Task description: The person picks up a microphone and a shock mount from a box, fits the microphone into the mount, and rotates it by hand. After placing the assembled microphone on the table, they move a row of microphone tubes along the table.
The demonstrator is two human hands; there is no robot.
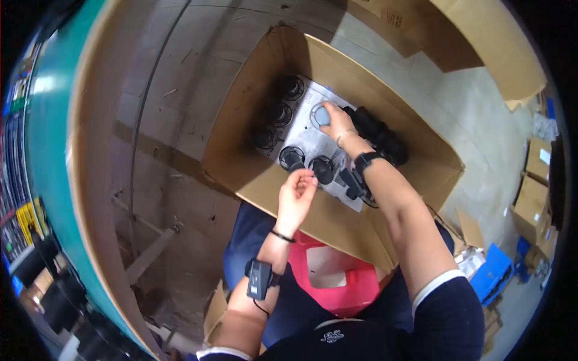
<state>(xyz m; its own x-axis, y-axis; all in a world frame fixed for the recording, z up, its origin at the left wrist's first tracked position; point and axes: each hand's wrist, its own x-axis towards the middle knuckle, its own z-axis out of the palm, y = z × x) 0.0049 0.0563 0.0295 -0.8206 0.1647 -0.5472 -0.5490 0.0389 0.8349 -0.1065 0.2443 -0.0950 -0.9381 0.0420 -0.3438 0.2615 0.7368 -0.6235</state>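
My right hand (337,124) reaches into an open cardboard box (403,102), its fingers closed on a grey-blue round piece (321,115) in a ring of the white printed sheet (310,137). My left hand (297,195) is over the near side of the box, fingers curled in a pinch. What it holds, if anything, I cannot make out. Just beyond its fingertips are a black cup-shaped part (321,169) and a similar black part (292,158), both set in rings. More black round parts (282,114) line the sheet's left side.
A heap of black parts (378,132) fills the box's right side. A pink stool (361,289) stands under the box's near edge, between my legs. A curved cardboard wall (90,150) rises at left. Cardboard boxes (533,198) and a blue bin (490,274) are at right.
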